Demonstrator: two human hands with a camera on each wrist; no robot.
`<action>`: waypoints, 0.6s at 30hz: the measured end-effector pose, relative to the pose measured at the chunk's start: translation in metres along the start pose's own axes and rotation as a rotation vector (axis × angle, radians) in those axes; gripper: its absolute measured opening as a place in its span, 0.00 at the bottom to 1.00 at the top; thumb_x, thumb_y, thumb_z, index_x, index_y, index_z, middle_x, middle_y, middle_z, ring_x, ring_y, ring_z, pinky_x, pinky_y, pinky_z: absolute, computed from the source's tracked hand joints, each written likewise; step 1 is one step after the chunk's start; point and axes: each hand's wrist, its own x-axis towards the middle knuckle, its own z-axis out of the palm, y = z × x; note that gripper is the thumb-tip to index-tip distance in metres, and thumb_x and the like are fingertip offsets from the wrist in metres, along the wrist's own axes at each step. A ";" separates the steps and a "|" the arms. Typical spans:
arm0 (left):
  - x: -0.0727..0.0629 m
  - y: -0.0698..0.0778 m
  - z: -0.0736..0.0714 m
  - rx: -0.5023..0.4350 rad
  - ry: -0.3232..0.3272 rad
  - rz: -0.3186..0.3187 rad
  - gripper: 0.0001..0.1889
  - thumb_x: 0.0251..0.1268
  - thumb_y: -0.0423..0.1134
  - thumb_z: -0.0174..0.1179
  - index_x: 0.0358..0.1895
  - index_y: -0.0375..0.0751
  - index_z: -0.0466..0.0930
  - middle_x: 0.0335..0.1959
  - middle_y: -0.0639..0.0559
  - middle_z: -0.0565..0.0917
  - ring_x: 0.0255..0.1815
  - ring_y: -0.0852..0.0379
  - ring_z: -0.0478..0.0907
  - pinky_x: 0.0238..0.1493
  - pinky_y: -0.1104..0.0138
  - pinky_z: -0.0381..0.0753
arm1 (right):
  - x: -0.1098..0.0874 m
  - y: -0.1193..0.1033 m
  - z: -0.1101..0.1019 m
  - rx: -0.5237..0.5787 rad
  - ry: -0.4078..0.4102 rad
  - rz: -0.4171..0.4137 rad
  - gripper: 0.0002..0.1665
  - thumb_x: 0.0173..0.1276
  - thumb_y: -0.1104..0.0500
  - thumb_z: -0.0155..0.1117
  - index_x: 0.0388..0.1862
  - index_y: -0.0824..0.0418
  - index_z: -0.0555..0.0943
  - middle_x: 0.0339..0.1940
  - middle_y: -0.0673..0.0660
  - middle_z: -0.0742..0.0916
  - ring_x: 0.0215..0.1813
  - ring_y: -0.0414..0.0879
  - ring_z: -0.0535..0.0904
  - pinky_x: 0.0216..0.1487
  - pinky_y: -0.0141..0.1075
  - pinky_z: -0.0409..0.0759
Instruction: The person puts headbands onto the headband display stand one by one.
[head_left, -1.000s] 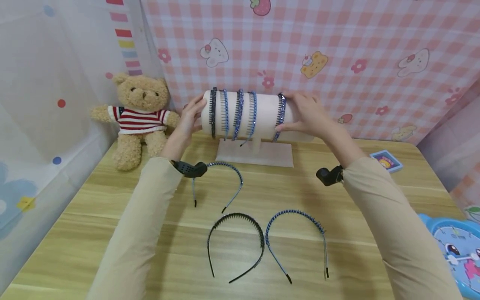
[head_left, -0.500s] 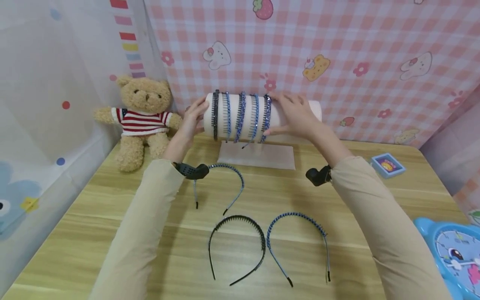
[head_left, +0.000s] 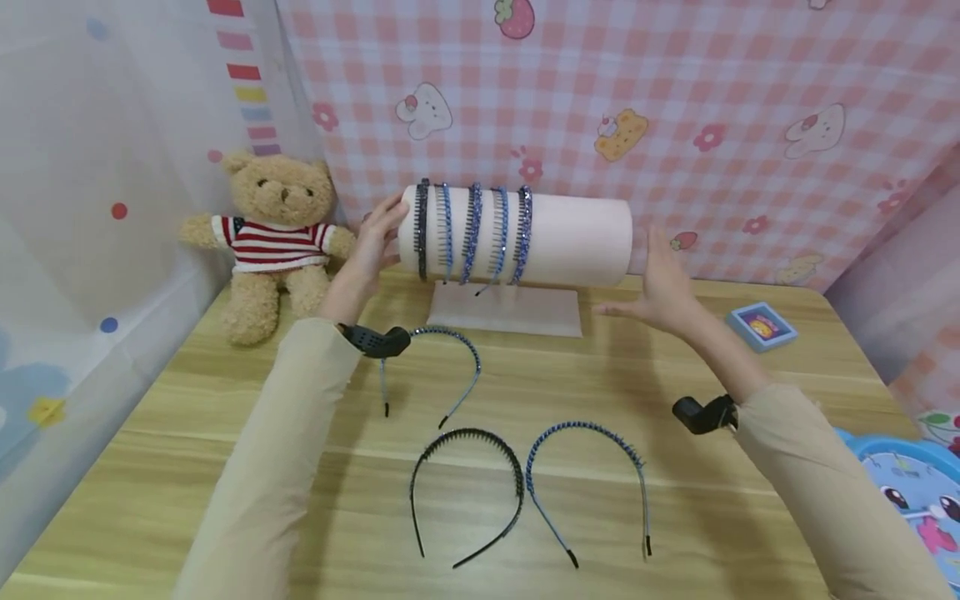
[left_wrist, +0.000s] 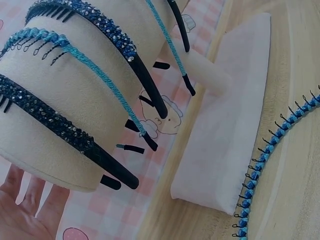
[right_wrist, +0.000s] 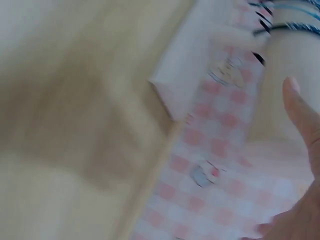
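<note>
A pale padded roll [head_left: 581, 240] stands on a flat base [head_left: 540, 312] and carries several toothed headbands, black and blue. At its left end, my left hand [head_left: 372, 242] touches the roll; the left wrist view shows the palm and straight fingers [left_wrist: 32, 197] against that end. The rightmost sparkly blue headband [head_left: 523, 237] sits around the roll near its middle. My right hand [head_left: 666, 283] is off the roll's right end, thumb and fingers spread, holding nothing. In the right wrist view, the blurred thumb [right_wrist: 300, 107] overlaps the roll.
On the wooden table lie a blue headband [head_left: 476, 367], a black headband [head_left: 519, 475] and another blue headband [head_left: 585, 427]. A teddy bear [head_left: 273, 250] sits at left. A small blue box [head_left: 761, 326] and blue clock [head_left: 911, 492] are at right.
The right hand slid the rightmost sparkly headband leftward along the roll, closer to the others, then let go and moved right and down off the roll. The left hand stays at the left end.
</note>
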 end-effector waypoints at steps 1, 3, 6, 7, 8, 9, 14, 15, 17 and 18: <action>0.000 0.000 0.000 0.001 0.002 0.002 0.29 0.65 0.55 0.45 0.69 0.62 0.55 0.70 0.54 0.60 0.69 0.53 0.57 0.66 0.50 0.57 | -0.004 0.002 0.005 0.003 -0.063 0.053 0.74 0.48 0.45 0.73 0.70 0.73 0.29 0.71 0.77 0.44 0.71 0.72 0.41 0.67 0.63 0.47; 0.000 -0.001 0.001 -0.004 0.003 0.005 0.28 0.65 0.55 0.46 0.69 0.62 0.55 0.69 0.54 0.61 0.68 0.52 0.58 0.66 0.50 0.57 | -0.010 0.003 0.015 -0.005 -0.214 0.149 0.69 0.53 0.44 0.68 0.69 0.77 0.32 0.68 0.81 0.47 0.69 0.74 0.44 0.66 0.62 0.50; 0.000 -0.001 -0.001 0.003 0.005 0.004 0.28 0.65 0.55 0.46 0.69 0.62 0.55 0.69 0.54 0.61 0.68 0.52 0.59 0.66 0.51 0.58 | -0.014 -0.006 0.034 -0.066 -0.423 0.209 0.60 0.59 0.41 0.61 0.68 0.79 0.41 0.67 0.82 0.51 0.68 0.74 0.49 0.66 0.60 0.54; -0.001 -0.001 -0.002 0.006 0.006 0.001 0.28 0.65 0.55 0.46 0.69 0.62 0.55 0.69 0.54 0.61 0.68 0.52 0.59 0.65 0.51 0.58 | -0.013 -0.010 0.040 -0.074 -0.456 0.190 0.55 0.60 0.41 0.60 0.67 0.79 0.47 0.66 0.81 0.56 0.67 0.73 0.53 0.65 0.59 0.58; -0.001 -0.001 -0.002 0.007 0.006 -0.001 0.28 0.65 0.55 0.46 0.69 0.63 0.55 0.69 0.54 0.61 0.68 0.52 0.59 0.65 0.51 0.58 | -0.013 -0.014 0.047 -0.061 -0.480 0.162 0.50 0.62 0.42 0.59 0.66 0.78 0.53 0.64 0.80 0.61 0.65 0.71 0.58 0.63 0.58 0.61; -0.001 -0.001 -0.002 0.009 0.005 -0.002 0.28 0.65 0.55 0.46 0.69 0.63 0.55 0.69 0.54 0.61 0.68 0.53 0.59 0.66 0.51 0.58 | -0.011 -0.019 0.053 -0.053 -0.493 0.131 0.46 0.62 0.43 0.59 0.64 0.75 0.58 0.63 0.77 0.65 0.64 0.69 0.61 0.62 0.56 0.64; 0.000 0.000 -0.003 0.003 0.012 0.003 0.28 0.65 0.54 0.46 0.69 0.62 0.55 0.69 0.54 0.61 0.68 0.52 0.58 0.66 0.50 0.57 | 0.005 -0.053 0.084 0.013 -0.543 -0.013 0.32 0.64 0.46 0.58 0.53 0.72 0.70 0.52 0.68 0.78 0.55 0.59 0.74 0.56 0.46 0.74; 0.000 0.000 -0.003 0.004 0.011 0.004 0.28 0.65 0.54 0.46 0.69 0.62 0.55 0.69 0.54 0.61 0.68 0.52 0.58 0.66 0.50 0.57 | 0.009 -0.061 0.091 0.028 -0.550 -0.020 0.31 0.64 0.46 0.58 0.52 0.72 0.71 0.51 0.67 0.79 0.52 0.57 0.76 0.54 0.44 0.75; 0.000 0.001 -0.001 0.004 0.009 0.006 0.28 0.65 0.54 0.46 0.69 0.61 0.55 0.69 0.54 0.61 0.68 0.52 0.58 0.66 0.50 0.57 | 0.017 -0.074 0.105 0.053 -0.568 -0.016 0.28 0.64 0.45 0.57 0.47 0.70 0.74 0.42 0.62 0.82 0.43 0.51 0.79 0.45 0.39 0.78; -0.001 0.000 -0.001 0.005 0.010 0.006 0.28 0.65 0.54 0.46 0.69 0.61 0.55 0.69 0.55 0.61 0.68 0.52 0.59 0.66 0.50 0.57 | 0.020 -0.081 0.111 0.065 -0.569 -0.009 0.26 0.64 0.45 0.57 0.45 0.68 0.75 0.38 0.59 0.81 0.38 0.48 0.78 0.41 0.36 0.79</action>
